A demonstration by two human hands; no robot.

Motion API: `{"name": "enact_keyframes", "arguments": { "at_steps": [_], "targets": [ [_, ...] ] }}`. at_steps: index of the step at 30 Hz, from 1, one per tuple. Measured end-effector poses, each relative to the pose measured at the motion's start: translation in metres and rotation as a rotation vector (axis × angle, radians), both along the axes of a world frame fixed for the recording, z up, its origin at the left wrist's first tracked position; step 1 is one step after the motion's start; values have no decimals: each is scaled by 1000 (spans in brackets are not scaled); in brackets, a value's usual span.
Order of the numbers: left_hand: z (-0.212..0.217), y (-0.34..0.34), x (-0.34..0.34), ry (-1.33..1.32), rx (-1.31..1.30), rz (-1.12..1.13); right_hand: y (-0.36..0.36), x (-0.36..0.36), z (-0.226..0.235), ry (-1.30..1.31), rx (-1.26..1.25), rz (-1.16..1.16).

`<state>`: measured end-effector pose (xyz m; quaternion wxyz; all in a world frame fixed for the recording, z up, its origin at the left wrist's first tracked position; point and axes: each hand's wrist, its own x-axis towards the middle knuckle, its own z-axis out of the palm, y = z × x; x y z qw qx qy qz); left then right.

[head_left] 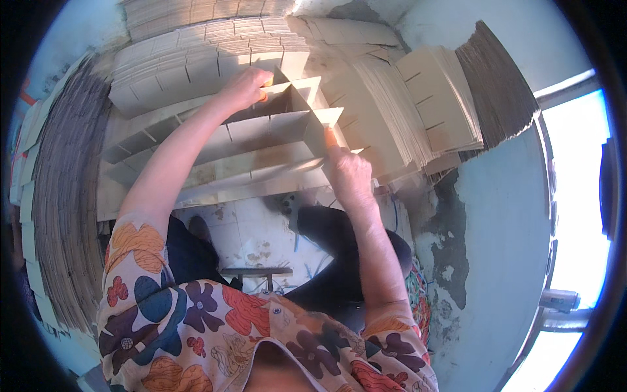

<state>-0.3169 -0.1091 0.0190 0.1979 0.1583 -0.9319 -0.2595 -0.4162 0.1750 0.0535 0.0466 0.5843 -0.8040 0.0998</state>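
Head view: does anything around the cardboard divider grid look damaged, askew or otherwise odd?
Nothing in the work itself stands out. The left hand and right hand press slotted strips into the divider grid, which sits evenly. The one blemish is the pale blue wall, where the paint has flaked off in dark patches.

Stacks of slotted cardboard strips [418, 98] crowd right and behind [196, 46] — open floor [255, 228] only below the divider grid [261, 140].
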Motion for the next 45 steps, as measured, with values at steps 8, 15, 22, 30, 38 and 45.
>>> {"name": "enact_keyframes", "arguments": {
  "at_steps": [8,15,22,30,38,45],
  "targets": [
    [2,3,22,21,27,96,11,-30,-7,-377,120,63],
    [55,93,81,-177,-19,37,11,-19,-5,-208,325,-113],
    [24,136,121,-138,-94,56,19,-47,-10,-273,159,20],
    [11,134,134,-38,-171,139,12,-128,-28,209,-20,-529],
    [7,135,141,-52,-195,160,9,-120,-52,205,107,-442],
    [3,138,140,-11,-261,146,3,-123,-71,517,58,-376]
  ]
}}
